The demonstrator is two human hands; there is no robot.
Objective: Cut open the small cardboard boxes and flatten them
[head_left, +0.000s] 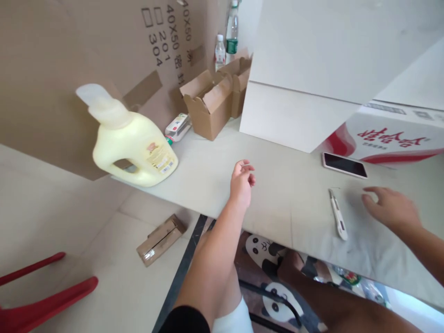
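My left hand hovers over the middle of the pale table, fingers loosely curled and holding nothing. My right hand rests low over the table at the right, fingers spread, empty. A white utility knife lies on the table just left of my right hand, not touched. A pale yellow detergent jug with a white cap stands tilted at the table's left edge, well left of my left hand. A smartphone lies screen up beyond the knife.
Small open brown cartons and a lying tube sit at the back. Water bottles stand behind them. A large cardboard sheet leans at left. A white box and a red-printed carton stand at right. A red chair is on the floor.
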